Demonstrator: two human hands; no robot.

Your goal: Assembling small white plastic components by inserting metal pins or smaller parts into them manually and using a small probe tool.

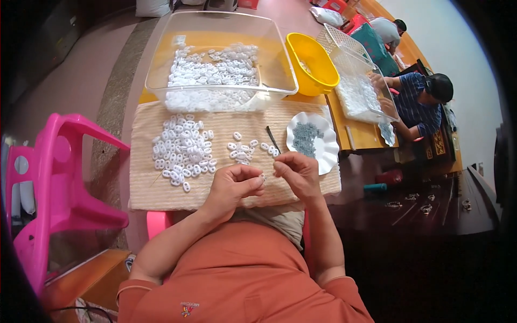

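Note:
My left hand [237, 185] is closed in a pinch above the near part of the table mat, with a small white plastic piece [263, 177] showing at its fingertips. Close by on the right, my right hand [298, 173] pinches thumb against forefinger; whatever lies between them is too small to make out. A gap separates the two hands. Beyond them lies a small group of white two-holed oval pieces [242, 153], beside a thin black stick-like tool [273, 139]. A white scalloped plate [328, 154] holds many tiny grey-green parts [306, 134]. Left of my hands spreads a larger heap of white oval pieces [183, 145].
A big clear bin [226, 97] of white pieces stands at the mat's [145, 188] far edge, next to a yellow basin [318, 81]. On the left is a pink plastic chair [70, 199]. At right, a person [425, 102] reaches into another clear bin [358, 105].

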